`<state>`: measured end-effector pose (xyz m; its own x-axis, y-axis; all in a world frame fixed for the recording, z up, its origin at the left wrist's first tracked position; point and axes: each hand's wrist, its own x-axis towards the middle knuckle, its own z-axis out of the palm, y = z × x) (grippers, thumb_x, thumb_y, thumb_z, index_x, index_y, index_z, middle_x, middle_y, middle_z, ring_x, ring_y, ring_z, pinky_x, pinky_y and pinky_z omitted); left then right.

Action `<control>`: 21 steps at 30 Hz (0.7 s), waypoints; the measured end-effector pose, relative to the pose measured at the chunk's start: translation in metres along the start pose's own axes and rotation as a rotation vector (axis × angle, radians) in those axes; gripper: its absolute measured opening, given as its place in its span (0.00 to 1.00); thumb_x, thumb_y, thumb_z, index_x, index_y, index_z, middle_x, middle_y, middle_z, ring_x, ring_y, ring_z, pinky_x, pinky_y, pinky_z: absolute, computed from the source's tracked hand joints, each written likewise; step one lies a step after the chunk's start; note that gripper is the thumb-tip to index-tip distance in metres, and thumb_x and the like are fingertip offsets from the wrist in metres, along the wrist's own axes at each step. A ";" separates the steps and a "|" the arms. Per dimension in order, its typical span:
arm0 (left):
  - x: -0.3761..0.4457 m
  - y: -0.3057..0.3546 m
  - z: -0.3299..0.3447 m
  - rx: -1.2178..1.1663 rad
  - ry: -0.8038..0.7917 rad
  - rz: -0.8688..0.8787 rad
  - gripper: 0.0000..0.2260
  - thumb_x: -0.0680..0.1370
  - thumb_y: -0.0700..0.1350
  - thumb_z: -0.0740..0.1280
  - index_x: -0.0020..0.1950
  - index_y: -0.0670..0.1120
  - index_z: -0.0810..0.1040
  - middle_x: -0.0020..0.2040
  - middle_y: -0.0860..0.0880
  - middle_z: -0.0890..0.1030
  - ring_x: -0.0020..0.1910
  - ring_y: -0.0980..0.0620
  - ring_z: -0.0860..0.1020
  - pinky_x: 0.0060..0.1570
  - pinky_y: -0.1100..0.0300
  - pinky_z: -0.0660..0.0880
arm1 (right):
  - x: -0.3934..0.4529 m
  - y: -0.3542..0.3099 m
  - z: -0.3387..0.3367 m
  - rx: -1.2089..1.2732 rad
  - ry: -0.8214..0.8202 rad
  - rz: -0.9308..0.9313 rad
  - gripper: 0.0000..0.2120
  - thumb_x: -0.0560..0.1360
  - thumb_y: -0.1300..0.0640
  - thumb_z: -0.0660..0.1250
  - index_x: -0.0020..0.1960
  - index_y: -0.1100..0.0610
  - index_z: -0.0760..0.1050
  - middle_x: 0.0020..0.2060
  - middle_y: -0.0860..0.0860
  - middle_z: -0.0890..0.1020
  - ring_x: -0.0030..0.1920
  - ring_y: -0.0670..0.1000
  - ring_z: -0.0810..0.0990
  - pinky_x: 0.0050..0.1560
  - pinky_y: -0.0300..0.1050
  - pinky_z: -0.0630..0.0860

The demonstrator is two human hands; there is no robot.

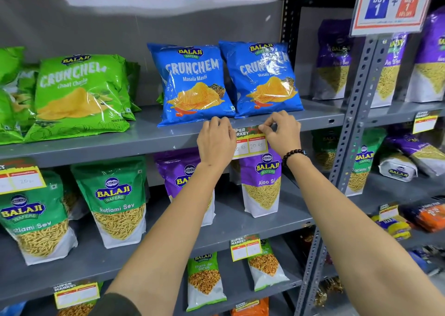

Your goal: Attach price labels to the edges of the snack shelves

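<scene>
My left hand (pixel 215 142): fingers curled over the price label (pixel 251 142), pressing its left end on the shelf edge (pixel 144 147)
My right hand (pixel 281 132): fingers pinching its top right corner

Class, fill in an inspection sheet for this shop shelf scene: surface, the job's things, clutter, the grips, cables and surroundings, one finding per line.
Surface: grey metal shelf edge, label being fixed below the blue bags.
Job's things: yellow price label, handwritten "20 Rs", pressed against the shelf edge; other price labels already hang on lower shelves.
Clutter: nothing seen.
Grips: left hand covers the label's left end; right hand pinches its top right corner; beaded bracelet on the right wrist.
Cables: nothing seen.
Surroundings: blue Crunchem Masala Masti bags, green Crunchem bag, Aloo Sev pouch, Ratlami Sev pouch, buy-one offer sign.
</scene>
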<state>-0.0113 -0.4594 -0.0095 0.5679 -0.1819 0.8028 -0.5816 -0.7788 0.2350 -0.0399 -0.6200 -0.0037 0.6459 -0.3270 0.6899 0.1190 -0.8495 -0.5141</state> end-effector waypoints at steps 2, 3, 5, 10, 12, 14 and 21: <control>0.001 0.003 -0.001 0.017 -0.018 -0.022 0.07 0.78 0.44 0.60 0.48 0.41 0.74 0.46 0.42 0.78 0.47 0.44 0.73 0.37 0.51 0.72 | -0.001 -0.002 0.000 0.000 0.017 0.011 0.08 0.72 0.54 0.68 0.40 0.58 0.74 0.43 0.56 0.78 0.47 0.56 0.73 0.56 0.54 0.65; 0.001 0.003 -0.002 0.013 -0.024 -0.034 0.07 0.78 0.44 0.60 0.49 0.41 0.73 0.47 0.43 0.78 0.47 0.44 0.74 0.37 0.52 0.72 | -0.002 -0.003 -0.001 0.009 0.024 0.024 0.08 0.72 0.54 0.69 0.41 0.58 0.74 0.43 0.55 0.78 0.46 0.55 0.74 0.56 0.54 0.65; 0.002 0.003 -0.003 -0.019 -0.029 -0.063 0.06 0.78 0.45 0.62 0.50 0.42 0.72 0.47 0.44 0.79 0.48 0.44 0.74 0.37 0.51 0.71 | -0.003 -0.003 0.000 0.045 0.036 0.039 0.11 0.71 0.52 0.70 0.46 0.58 0.72 0.45 0.55 0.79 0.47 0.55 0.75 0.57 0.53 0.65; 0.006 0.003 0.000 0.016 -0.086 -0.077 0.18 0.74 0.55 0.68 0.54 0.44 0.70 0.50 0.46 0.78 0.51 0.45 0.74 0.40 0.52 0.73 | -0.010 -0.008 0.007 0.052 0.061 0.039 0.27 0.65 0.43 0.73 0.55 0.58 0.69 0.49 0.54 0.78 0.52 0.55 0.73 0.59 0.54 0.66; 0.009 0.005 0.002 0.078 -0.099 -0.083 0.21 0.73 0.57 0.68 0.56 0.44 0.70 0.52 0.46 0.77 0.52 0.45 0.73 0.41 0.53 0.74 | -0.009 -0.010 0.008 0.028 0.065 0.049 0.28 0.65 0.42 0.73 0.55 0.58 0.69 0.50 0.55 0.78 0.52 0.55 0.73 0.59 0.53 0.66; 0.009 0.005 0.002 0.095 -0.110 -0.086 0.21 0.73 0.57 0.69 0.56 0.44 0.69 0.52 0.45 0.77 0.53 0.46 0.73 0.41 0.53 0.74 | -0.008 -0.011 0.007 0.014 0.055 0.057 0.28 0.65 0.42 0.73 0.55 0.57 0.69 0.50 0.55 0.78 0.52 0.56 0.73 0.59 0.54 0.67; 0.003 -0.004 -0.017 0.008 -0.179 0.008 0.20 0.77 0.52 0.66 0.64 0.43 0.67 0.59 0.42 0.76 0.59 0.43 0.71 0.55 0.51 0.70 | -0.008 -0.037 -0.003 0.137 -0.029 0.185 0.30 0.67 0.53 0.74 0.62 0.60 0.66 0.58 0.59 0.76 0.59 0.59 0.73 0.61 0.59 0.71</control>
